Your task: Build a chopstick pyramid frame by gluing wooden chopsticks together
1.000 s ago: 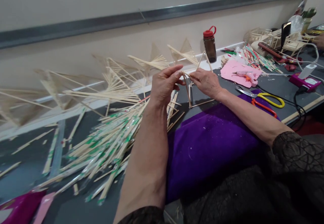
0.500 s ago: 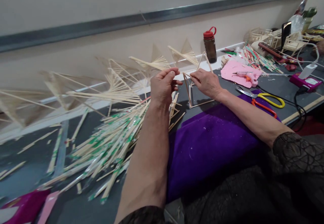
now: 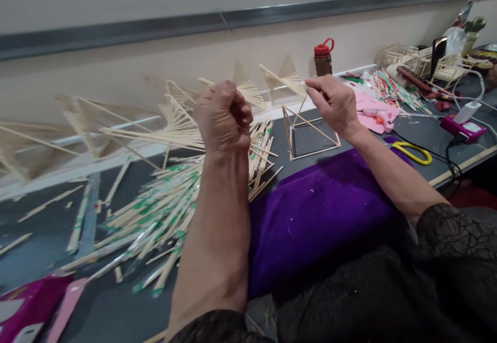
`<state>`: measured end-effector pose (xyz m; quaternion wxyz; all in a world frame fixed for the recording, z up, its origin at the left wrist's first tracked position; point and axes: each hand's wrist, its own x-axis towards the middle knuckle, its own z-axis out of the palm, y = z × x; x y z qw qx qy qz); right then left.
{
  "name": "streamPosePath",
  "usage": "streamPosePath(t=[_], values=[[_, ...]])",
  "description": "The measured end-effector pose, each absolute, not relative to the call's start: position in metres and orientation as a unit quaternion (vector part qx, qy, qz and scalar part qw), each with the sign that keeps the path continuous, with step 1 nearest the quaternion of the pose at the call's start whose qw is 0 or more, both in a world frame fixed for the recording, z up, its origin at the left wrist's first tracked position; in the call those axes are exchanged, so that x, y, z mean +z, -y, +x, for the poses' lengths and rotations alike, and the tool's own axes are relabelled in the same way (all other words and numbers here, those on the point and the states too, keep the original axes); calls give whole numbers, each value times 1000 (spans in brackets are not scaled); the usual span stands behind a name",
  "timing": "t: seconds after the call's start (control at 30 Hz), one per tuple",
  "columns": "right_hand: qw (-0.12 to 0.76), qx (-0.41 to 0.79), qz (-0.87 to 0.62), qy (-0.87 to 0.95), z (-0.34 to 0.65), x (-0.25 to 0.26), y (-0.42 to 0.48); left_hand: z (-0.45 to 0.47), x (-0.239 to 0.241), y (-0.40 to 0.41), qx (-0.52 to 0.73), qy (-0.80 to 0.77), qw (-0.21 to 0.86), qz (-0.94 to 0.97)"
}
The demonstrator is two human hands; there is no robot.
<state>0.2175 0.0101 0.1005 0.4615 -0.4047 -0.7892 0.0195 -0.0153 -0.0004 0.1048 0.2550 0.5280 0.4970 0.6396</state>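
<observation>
On the dark table (image 3: 46, 239), just beyond a purple cloth (image 3: 322, 213), stands an open stick frame (image 3: 315, 151), a square base with slanted sticks rising from it. The right hand (image 3: 334, 106) hovers above the frame's far side, thumb and forefinger pinched together close to the top of a rising stick (whether they actually grip that tip cannot be made out). The left hand (image 3: 223, 118) is raised left of the frame and well clear of it, curled into a tight fist with its back to the camera; anything inside it is hidden. Below that hand spreads a loose pile of sticks in green-printed wrappers (image 3: 163, 219). Fan-shaped stick pieces (image 3: 174, 125) lean along the wall behind. A brown bottle with a red cap (image 3: 323, 59) stands past the right hand, with a pink sheet (image 3: 384, 109) and yellow-handled scissors (image 3: 412, 152) further right.
</observation>
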Motion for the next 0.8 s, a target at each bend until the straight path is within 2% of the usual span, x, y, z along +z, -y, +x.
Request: streamPosePath(t=[0.17,0.3,0.53,0.63,0.8], values=[[560,74,-360,742,236,84,-34,62,118,55,678,-385,367,507],[571,105,-414,701,251,65,-53,106,92,81,586,-381,419,579],[360,137,-607,695,266,43,-61,91,40,66,457,-548,358,603],[270,131,-625,721,260,33,-62,67,36,59,393,-616,357,581],[184,112,-616,757,252,24,-61,31,38,52,401,-646,345,550]])
